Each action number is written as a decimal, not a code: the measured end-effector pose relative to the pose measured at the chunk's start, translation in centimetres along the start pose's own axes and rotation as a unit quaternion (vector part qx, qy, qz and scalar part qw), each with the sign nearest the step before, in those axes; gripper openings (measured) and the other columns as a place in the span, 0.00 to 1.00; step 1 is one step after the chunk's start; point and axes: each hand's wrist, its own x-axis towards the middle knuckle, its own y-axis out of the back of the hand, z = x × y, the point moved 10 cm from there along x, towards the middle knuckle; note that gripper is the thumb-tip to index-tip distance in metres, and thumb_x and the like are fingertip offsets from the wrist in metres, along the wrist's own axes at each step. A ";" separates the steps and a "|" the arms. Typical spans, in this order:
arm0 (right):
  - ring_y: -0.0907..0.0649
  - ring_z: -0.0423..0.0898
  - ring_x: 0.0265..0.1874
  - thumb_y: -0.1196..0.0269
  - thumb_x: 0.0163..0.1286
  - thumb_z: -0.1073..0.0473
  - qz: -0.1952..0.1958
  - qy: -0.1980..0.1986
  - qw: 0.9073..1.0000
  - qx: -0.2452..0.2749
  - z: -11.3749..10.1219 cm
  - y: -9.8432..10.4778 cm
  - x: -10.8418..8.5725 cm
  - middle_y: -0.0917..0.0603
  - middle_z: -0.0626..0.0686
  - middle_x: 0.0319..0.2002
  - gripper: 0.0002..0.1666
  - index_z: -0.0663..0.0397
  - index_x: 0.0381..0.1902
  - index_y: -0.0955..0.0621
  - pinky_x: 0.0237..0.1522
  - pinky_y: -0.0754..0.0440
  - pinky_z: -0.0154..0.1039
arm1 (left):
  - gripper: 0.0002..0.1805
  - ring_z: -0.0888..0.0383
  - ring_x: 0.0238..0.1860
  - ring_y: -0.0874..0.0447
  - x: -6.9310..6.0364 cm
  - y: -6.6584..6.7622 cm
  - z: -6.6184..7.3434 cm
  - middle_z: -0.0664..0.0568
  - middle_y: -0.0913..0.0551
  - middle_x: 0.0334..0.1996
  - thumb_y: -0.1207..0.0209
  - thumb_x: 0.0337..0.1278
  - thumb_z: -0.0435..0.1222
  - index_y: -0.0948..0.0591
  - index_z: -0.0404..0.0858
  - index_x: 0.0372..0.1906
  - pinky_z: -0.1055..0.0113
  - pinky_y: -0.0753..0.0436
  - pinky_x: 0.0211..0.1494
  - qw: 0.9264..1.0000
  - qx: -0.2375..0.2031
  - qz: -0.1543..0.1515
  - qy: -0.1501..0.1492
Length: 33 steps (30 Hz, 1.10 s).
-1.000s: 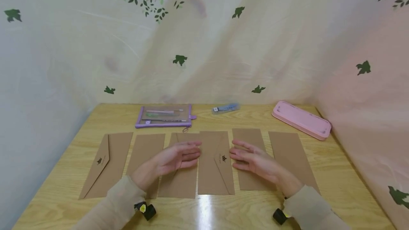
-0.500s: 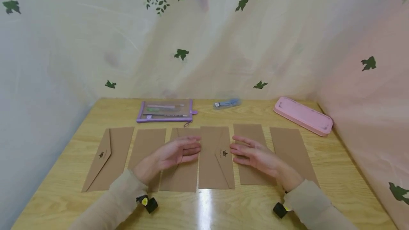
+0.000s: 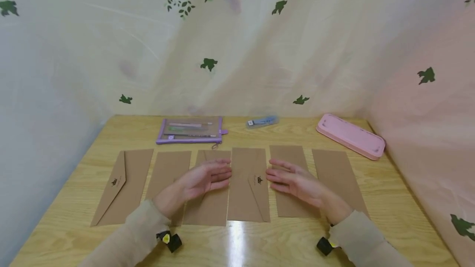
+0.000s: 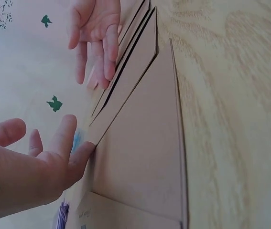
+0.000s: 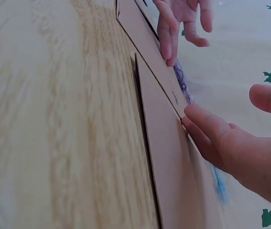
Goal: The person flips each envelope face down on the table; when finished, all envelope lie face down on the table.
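Several brown kraft envelopes lie side by side in a row. Near the middle, one envelope (image 3: 243,184) has a printed crown on its flap at its right side. My left hand (image 3: 205,178) stands at its left edge, above the neighbouring envelope (image 3: 209,213), fingers extended. Across from it, my right hand (image 3: 297,180) is at the right edge, fingers also extended, over another envelope (image 3: 293,207). In the wrist views, fingertips of the left hand (image 4: 39,167) and right hand (image 5: 243,148) appear to touch envelope edges. Neither hand grips anything.
A flap-side envelope (image 3: 124,188) lies far left; a plain one (image 3: 339,180) lies far right. Behind the row are a purple-edged mesh pencil pouch (image 3: 191,131), a small blue item in clear packaging (image 3: 262,122) and a pink case (image 3: 350,136). Cloth walls surround the wooden table (image 3: 400,230).
The crown-printed envelope between my hands has shifted slightly left, narrowing the gap to its left neighbour at the near end. Both hands keep nearly the same pose. The head view has tilted slightly.
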 end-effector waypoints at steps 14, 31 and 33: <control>0.40 0.63 0.75 0.46 0.80 0.61 -0.001 -0.009 1.000 0.014 0.2 0.5 0.0 0.45 0.73 0.76 0.42 0.67 0.80 0.55 0.72 0.34 0.50 | 0.31 0.35 0.77 0.50 0.0 0.0 0.0 0.25 0.49 0.76 0.58 0.79 0.31 0.52 0.23 0.77 0.51 0.34 0.75 1.000 -0.014 0.005 -0.003; 0.38 0.64 0.74 0.47 0.80 0.62 -0.008 -0.011 1.000 0.010 0.0 0.3 0.0 0.45 0.74 0.75 0.42 0.68 0.79 0.55 0.72 0.34 0.50 | 0.29 0.35 0.76 0.47 -0.2 0.1 0.2 0.24 0.47 0.75 0.59 0.79 0.30 0.50 0.22 0.76 0.50 0.34 0.75 1.000 -0.004 0.011 -0.007; 0.38 0.65 0.74 0.47 0.80 0.62 -0.006 -0.010 1.000 0.004 -0.1 0.3 -0.1 0.45 0.74 0.75 0.42 0.68 0.79 0.55 0.72 0.34 0.51 | 0.29 0.36 0.74 0.42 -0.2 0.0 0.3 0.25 0.45 0.74 0.58 0.78 0.29 0.49 0.23 0.76 0.51 0.33 0.74 1.000 0.000 0.015 -0.006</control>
